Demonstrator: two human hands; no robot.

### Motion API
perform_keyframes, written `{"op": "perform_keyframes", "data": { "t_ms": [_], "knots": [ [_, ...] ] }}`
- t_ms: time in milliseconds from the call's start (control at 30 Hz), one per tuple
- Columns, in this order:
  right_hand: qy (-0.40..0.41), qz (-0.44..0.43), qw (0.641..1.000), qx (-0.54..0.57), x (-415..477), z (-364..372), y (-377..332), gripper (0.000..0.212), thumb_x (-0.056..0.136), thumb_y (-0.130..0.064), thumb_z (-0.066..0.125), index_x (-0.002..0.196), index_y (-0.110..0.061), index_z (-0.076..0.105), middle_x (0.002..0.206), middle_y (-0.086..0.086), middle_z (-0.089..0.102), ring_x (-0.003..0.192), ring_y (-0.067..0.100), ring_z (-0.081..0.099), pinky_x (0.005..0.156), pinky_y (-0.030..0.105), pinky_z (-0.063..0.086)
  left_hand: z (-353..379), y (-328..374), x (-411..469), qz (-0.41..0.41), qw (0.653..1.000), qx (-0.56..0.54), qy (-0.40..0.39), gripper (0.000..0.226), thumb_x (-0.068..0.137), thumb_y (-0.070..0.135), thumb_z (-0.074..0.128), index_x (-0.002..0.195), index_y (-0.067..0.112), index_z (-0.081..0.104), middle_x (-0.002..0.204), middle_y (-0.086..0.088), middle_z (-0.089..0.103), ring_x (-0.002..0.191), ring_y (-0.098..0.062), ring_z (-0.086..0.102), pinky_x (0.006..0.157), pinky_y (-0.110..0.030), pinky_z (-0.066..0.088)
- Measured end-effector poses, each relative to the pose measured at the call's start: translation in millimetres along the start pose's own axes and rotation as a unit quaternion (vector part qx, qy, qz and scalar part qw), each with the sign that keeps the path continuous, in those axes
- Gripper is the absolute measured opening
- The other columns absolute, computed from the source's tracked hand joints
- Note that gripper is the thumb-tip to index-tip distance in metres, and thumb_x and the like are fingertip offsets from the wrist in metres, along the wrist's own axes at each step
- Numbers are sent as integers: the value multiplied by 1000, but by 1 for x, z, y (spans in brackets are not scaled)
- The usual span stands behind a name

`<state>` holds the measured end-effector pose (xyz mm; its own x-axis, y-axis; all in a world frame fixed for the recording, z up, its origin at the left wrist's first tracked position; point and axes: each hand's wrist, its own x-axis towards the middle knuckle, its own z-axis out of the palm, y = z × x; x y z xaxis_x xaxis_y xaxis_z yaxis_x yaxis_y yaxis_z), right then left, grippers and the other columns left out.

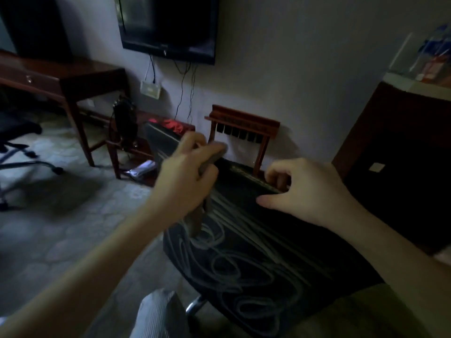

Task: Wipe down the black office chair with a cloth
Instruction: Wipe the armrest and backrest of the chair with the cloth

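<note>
In the head view, a grey cloth (pixel 213 157) is gripped in the left hand (pixel 185 176) at the top edge of the black chair (pixel 256 252), and that same edge is clasped by the curled fingers of the right hand (pixel 302 191).

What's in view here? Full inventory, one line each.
black office chair: 1, black with pale line pattern, centre foreground
cloth: 1, grey, at the chair's top edge
TV: 1, black, on wall, top centre
desk: 1, red-brown wood, left by wall
second office chair: 1, black, far left
wooden rack: 1, red-brown, against wall behind the chair
cabinet: 1, dark brown, right
wall socket: 1, pale, below TV
left hand: 1, bare, grips cloth
right hand: 1, bare, grips the chair's top edge
</note>
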<state>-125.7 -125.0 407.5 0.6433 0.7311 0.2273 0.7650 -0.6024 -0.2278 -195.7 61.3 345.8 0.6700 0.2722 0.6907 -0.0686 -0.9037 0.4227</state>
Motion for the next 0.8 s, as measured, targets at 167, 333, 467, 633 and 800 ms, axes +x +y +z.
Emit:
{"op": "perform_keyframes", "data": {
  "t_ms": [167,333,467,633,800],
  "knots": [
    [-28,29,999,9,4,-4,-12,26,70,-46,75,86,-34,59,71,-16,52,71,4,51,65,24,39,0,26,-16,58,995,52,-65,38,86,23,42,117,12,61,109,-6,51,77,-18,57,52,-27,50],
    [-10,15,999,44,4,1,-4,24,73,-45,72,88,-32,58,81,-16,57,71,0,52,59,18,37,-4,-8,5,27,995,84,-35,33,91,20,44,123,18,55,119,-8,44,82,-9,43,60,-19,43],
    [-41,-7,998,41,-10,-4,5,30,79,-36,70,106,-39,57,79,-25,45,70,-5,46,61,14,36,-2,-22,19,-12,997,81,-2,37,94,19,44,129,22,53,123,-8,42,85,-21,51,76,-35,51],
    [-2,32,995,98,-11,-1,8,36,71,-30,78,105,-32,69,68,-24,53,62,-5,51,63,20,38,2,-16,16,-54,998,27,26,37,94,17,45,130,21,54,121,-5,43,86,-13,48,72,-12,37],
    [22,50,990,131,-5,4,7,31,65,-31,82,82,-50,65,48,-30,53,54,-10,51,52,9,38,17,18,-8,17,999,4,34,33,89,21,48,120,22,59,106,6,36,77,-16,51,66,-27,48]
  ]
}}
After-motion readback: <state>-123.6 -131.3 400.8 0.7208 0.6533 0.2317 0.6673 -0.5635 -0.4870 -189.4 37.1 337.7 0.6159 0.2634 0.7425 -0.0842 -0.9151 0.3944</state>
